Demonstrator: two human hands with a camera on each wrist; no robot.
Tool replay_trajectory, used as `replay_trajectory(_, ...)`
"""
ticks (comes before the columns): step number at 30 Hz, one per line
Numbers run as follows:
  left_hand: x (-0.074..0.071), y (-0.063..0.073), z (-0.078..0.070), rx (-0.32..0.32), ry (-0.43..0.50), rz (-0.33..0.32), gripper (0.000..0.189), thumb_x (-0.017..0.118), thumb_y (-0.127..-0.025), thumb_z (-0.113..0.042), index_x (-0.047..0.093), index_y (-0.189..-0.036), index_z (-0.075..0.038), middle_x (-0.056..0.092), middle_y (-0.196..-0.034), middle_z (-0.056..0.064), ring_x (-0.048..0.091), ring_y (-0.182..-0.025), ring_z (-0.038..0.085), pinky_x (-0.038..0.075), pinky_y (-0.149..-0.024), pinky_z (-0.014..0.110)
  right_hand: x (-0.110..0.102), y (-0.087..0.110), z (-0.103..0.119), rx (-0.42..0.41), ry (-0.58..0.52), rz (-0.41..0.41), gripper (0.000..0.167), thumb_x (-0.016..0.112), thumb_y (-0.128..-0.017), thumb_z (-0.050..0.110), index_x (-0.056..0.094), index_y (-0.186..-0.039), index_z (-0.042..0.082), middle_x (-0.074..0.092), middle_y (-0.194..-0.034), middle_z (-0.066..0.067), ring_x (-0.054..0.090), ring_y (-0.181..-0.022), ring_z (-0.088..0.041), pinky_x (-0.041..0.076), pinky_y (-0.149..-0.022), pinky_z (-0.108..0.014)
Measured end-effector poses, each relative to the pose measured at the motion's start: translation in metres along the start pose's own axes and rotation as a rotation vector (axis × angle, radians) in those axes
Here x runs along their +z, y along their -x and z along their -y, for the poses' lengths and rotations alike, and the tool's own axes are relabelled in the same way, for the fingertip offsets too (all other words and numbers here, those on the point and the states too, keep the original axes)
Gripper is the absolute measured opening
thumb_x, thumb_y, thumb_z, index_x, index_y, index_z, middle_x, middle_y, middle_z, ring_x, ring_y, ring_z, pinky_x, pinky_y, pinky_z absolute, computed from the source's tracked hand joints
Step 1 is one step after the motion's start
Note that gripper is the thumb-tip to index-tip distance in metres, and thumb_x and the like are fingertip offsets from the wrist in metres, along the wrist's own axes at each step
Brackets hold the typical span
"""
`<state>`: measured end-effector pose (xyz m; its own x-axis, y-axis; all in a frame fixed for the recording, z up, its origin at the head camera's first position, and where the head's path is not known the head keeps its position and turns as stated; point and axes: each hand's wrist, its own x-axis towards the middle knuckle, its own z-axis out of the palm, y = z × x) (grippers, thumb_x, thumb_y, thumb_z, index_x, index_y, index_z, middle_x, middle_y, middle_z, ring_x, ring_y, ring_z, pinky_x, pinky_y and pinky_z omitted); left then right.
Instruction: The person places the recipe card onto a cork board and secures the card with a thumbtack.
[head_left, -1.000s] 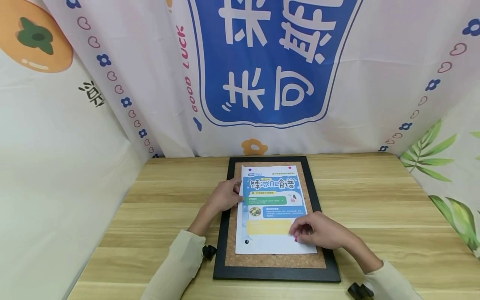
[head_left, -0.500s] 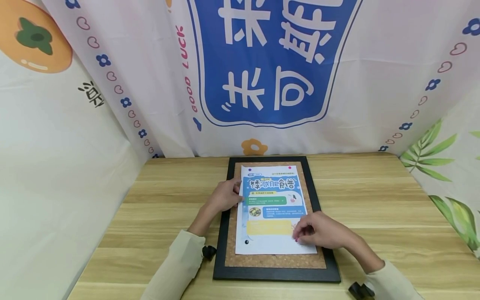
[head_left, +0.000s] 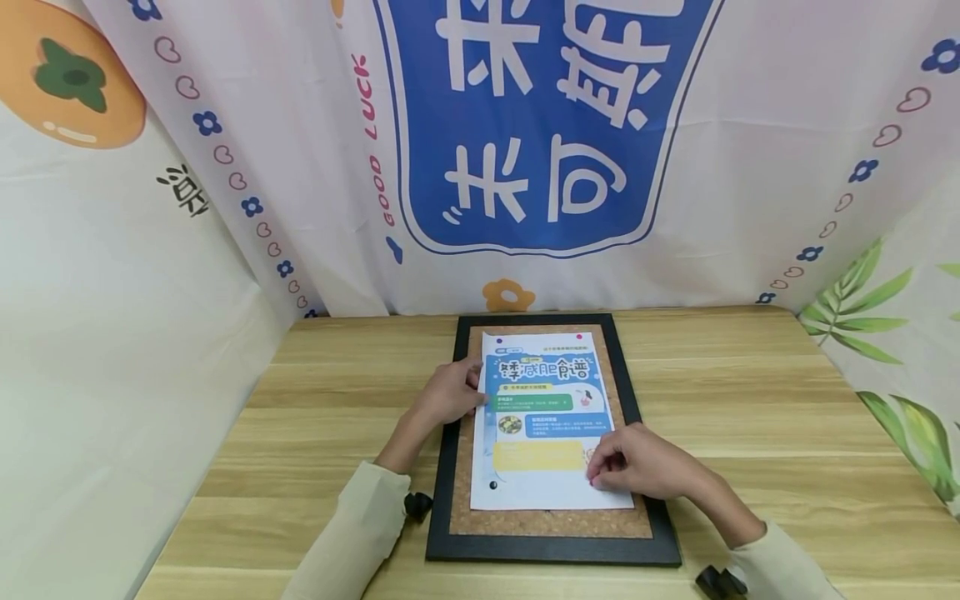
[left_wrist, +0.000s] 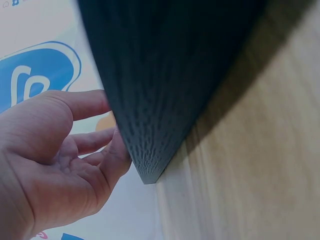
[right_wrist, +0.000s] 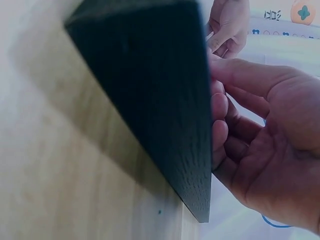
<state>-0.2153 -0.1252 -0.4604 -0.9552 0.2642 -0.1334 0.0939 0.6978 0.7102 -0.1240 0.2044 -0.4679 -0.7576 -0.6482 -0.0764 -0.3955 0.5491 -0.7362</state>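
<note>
A printed poster point(head_left: 551, 492) lies on a cork board point(head_left: 555, 523) with a black frame point(head_left: 553, 548). My left hand point(head_left: 453, 390) rests on the poster's left edge, fingers loosely bent and reaching over the frame side, as the left wrist view also shows. Near the poster's lower right, my right hand point(head_left: 645, 461) pinches a small pink pushpin point(head_left: 592, 482) between thumb and index finger, with its point hidden. In the right wrist view, the frame's dark side point(right_wrist: 165, 100) hides those fingertips. A black pushpin point(head_left: 493, 485) sits at the lower left of the sheet.
Purple point(head_left: 499, 341) and pink point(head_left: 579, 337) pushpins sit at the poster's top corners. The board lies on a wood-grain table point(head_left: 352, 400). Behind it hangs a printed curtain point(head_left: 720, 217). Wrist cameras sit by both sleeves.
The right hand's fingertips have shifted slightly right and toward the poster's lower edge, still around the pink pushpin. The left hand and the poster have stayed in place.
</note>
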Motion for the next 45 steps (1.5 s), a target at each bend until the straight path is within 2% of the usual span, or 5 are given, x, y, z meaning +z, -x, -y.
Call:
replay_trajectory(9, 0.0009, -0.0003, 0.0012, 0.003, -0.001, -0.003, 0.062, 0.077, -0.096, -0.002, 0.054, -0.154, -0.003, 0.066, -0.103, 0.012, 0.068, -0.074, 0.018, 0.059, -0.061, 0.024, 0.0006, -0.0001, -0.0011, 0.004, -0.009, -0.001, 0.008, 0.081, -0.096, 0.016, 0.081, -0.092, 0.022, 0.070, -0.082, 0.013, 0.056, -0.070, 0.001, 0.051, -0.062, -0.019)
replay_trajectory(18, 0.0009, 0.0003, -0.0004, 0.000, 0.002, -0.006, 0.061, 0.077, -0.096, -0.001, 0.055, -0.152, -0.003, 0.067, -0.103, 0.012, 0.068, -0.076, 0.019, 0.060, -0.062, 0.025, -0.0013, -0.0011, 0.0009, 0.017, -0.016, 0.012, 0.005, 0.080, -0.096, 0.015, 0.081, -0.099, 0.020, 0.072, -0.089, 0.011, 0.059, -0.077, -0.001, 0.054, -0.068, -0.021)
replay_trajectory(40, 0.0007, -0.0006, -0.0009, -0.006, -0.007, -0.007, 0.060, 0.076, -0.096, -0.001, 0.056, -0.152, -0.003, 0.066, -0.101, 0.011, 0.067, -0.074, 0.018, 0.058, -0.061, 0.024, -0.0028, -0.0005, 0.0030, -0.029, -0.022, -0.009, 0.009, 0.077, -0.097, 0.010, 0.080, -0.104, 0.016, 0.075, -0.094, 0.008, 0.060, -0.080, -0.001, 0.056, -0.073, -0.022)
replay_trajectory(45, 0.0014, -0.0020, 0.0011, -0.002, -0.007, -0.006, 0.060, 0.077, -0.096, -0.002, 0.056, -0.153, -0.003, 0.066, -0.101, 0.011, 0.068, -0.074, 0.017, 0.058, -0.061, 0.024, 0.0010, -0.0032, 0.0024, -0.029, -0.019, -0.005, 0.009, 0.078, -0.098, 0.012, 0.081, -0.103, 0.018, 0.075, -0.094, 0.010, 0.060, -0.080, -0.001, 0.055, -0.073, -0.021)
